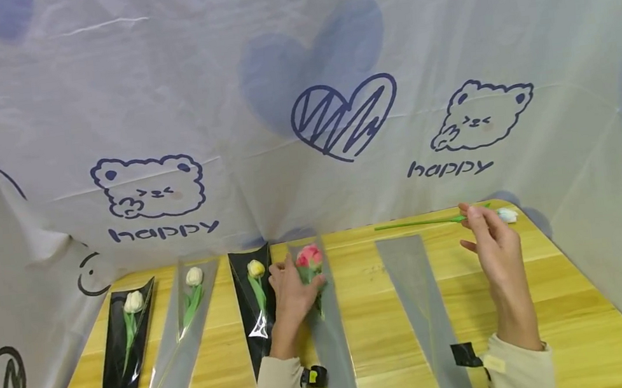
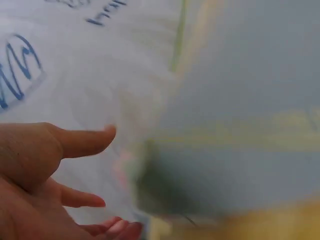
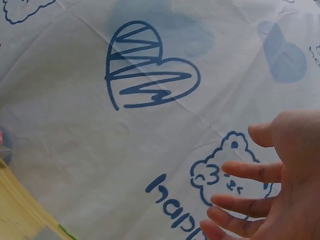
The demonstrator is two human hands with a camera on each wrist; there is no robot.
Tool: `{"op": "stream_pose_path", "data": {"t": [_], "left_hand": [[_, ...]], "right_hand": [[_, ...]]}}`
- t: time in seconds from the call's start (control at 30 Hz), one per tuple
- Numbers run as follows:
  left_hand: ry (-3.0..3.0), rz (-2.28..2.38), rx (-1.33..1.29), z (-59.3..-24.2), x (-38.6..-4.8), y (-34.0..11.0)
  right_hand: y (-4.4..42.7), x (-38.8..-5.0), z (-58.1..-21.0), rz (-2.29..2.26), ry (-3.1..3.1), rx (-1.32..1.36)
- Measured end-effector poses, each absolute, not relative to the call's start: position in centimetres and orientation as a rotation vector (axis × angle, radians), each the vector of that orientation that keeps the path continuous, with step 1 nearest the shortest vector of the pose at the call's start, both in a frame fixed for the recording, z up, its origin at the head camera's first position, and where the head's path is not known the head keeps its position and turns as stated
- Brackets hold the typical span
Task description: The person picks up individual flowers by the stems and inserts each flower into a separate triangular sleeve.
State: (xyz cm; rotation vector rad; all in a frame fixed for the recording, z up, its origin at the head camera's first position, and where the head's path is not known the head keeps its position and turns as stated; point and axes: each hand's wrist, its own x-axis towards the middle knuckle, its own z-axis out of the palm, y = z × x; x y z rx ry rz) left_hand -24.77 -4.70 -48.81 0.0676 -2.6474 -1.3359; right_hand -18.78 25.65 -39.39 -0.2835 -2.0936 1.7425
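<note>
My left hand (image 1: 293, 289) is beside a pink flower (image 1: 310, 257) in a grey flower sleeve (image 1: 335, 351). Its thumb and fingers are apart, and the left wrist view shows nothing pinched between them. In that view the sleeve is a blur close to the lens. To the right, my right hand (image 1: 492, 247) hovers at a pale blue-white tulip (image 1: 507, 215) with a green stem, lying crosswise at the table's back edge. In the right wrist view its fingers are loosely extended, holding nothing. A flat grey sleeve (image 1: 413, 285) lies between the hands.
On the left lie a white tulip (image 1: 134, 302) in a black sleeve (image 1: 116, 382), another white tulip (image 1: 194, 276) in a grey sleeve (image 1: 172, 370), and a yellow tulip (image 1: 255, 268) in a black sleeve (image 1: 247, 316). A printed cloth (image 1: 266, 205) hangs behind the wooden table (image 1: 388, 364).
</note>
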Motion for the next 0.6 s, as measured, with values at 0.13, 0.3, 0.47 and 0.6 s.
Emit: {"op": "stream_pose_path", "data": {"t": [0.13,0.3,0.47,0.6], "left_hand": [[-2.647,-1.297,-0.157,-47.3,-23.9,-1.4],[-2.955,-1.108,-0.285,-48.6,-23.7,5.2],[-3.149,-0.581,-0.123,-50.2,-24.0,10.4],[-3.185,-0.362,-0.051,-50.5,-24.0,11.8]], "right_hand": [[26.2,-18.8,-39.1,1.700,-2.036,-0.342],[27.3,-19.6,-39.8,1.599,-2.182,-0.410],[28.5,-21.4,-40.9,1.413,-2.456,-0.400],[29.4,-23.3,-41.9,1.292,-2.641,-0.377]]}}
